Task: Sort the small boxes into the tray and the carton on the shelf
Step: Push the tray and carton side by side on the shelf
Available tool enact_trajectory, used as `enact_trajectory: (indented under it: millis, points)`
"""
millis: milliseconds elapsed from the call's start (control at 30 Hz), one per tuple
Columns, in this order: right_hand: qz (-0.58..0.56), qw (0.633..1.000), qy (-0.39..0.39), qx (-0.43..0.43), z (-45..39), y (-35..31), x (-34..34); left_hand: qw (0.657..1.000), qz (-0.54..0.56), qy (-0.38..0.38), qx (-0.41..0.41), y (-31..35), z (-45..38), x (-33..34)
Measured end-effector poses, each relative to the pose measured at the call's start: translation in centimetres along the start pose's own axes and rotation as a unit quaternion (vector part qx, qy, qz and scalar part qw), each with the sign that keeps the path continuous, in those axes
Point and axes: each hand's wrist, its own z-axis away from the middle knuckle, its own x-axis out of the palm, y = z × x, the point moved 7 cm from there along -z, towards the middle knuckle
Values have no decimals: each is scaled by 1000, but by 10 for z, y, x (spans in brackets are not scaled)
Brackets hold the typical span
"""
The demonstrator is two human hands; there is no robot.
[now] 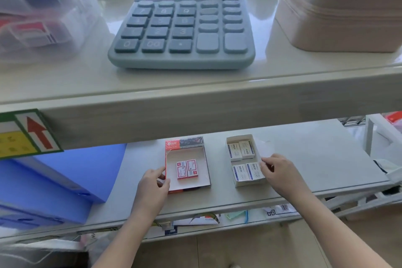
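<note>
A shallow red-edged tray (pixel 185 154) lies on the lower shelf with two small red-and-white boxes (pixel 187 169) side by side inside it. To its right stands a white carton (pixel 248 183) holding several small white-and-blue boxes (pixel 240 149). My left hand (pixel 153 183) rests against the tray's left edge, fingers curled on its rim. My right hand (pixel 277 171) touches the carton's right side, fingertips on a white-and-blue box (pixel 254 171) at the front right.
Blue folders (pixel 63 180) lie at the left of the lower shelf. On the upper shelf stand a grey-blue calculator (pixel 185 22), a beige zipped case (pixel 341 11) and clear plastic bins (pixel 41 6). A red arrow label (pixel 32 135) sticks on the shelf edge.
</note>
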Motion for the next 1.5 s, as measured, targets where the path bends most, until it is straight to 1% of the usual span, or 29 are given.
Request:
enact_trajectory:
  millis: [167, 267, 400, 567, 667, 800, 900, 967, 1033, 1167, 1500]
  points:
    - [-32, 998, -24, -40, 12, -27, 24, 1000, 2, -12, 15, 8, 9, 15]
    - [-34, 998, -21, -54, 16, -35, 32, 1000, 3, -9, 17, 12, 14, 20]
    - [-36, 997, -25, -61, 19, -31, 29, 1000, -6, -7, 13, 13, 17, 19]
    - [-20, 997, -9, -78, 20, -33, 27, 1000, -9, -5, 1, 13, 26, 18]
    - [-32, 996, -16, -77, 23, -35, 26, 1000, -12, -4, 3, 14, 33, 19]
    - [-55, 994, -35, -82, 37, -25, 19, 999, 22, -10, -22, 15, 43, 15]
    - [-33, 992, -38, -114, 49, -20, 18, 999, 22, -11, -43, 10, 63, 16]
    - [-23, 991, -26, -130, 54, -21, 18, 999, 3, -4, -41, 7, 76, 20]
    - [-27, 992, 0, -127, 54, -23, 15, 999, -19, 22, -39, 8, 81, 22]
    - [-44, 991, 20, -122, 51, -25, 16, 998, -8, 52, -35, 8, 76, 26]
    - [-47, 987, 66, -140, 29, -26, 22, 999, 11, 35, -35, 6, 56, 32]
